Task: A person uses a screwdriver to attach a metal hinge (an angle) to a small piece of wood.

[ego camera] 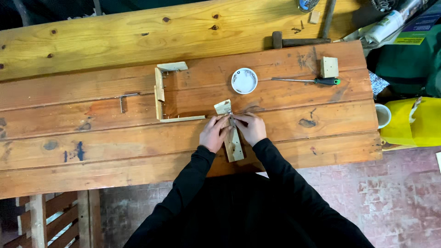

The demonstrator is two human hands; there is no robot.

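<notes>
My left hand (215, 133) and my right hand (250, 127) both grip a short pale wooden strip (233, 146) lying on the plank workbench (115, 138). Between my fingertips sits a small metal bracket (231, 119) at the strip's far end, where a small angled wood piece (223, 107) touches it. Just left of the hands lies a three-sided frame of thin wood strips (160, 94) with metal corner brackets.
A white round lid (244, 81), a green-handled screwdriver (305, 81) and a small wood block (329, 67) lie behind the hands. A hammer (298, 41) rests further back. A loose metal bracket (124, 98) lies left. A white cup (382, 115) and yellow container (411, 121) stand off the bench's right end.
</notes>
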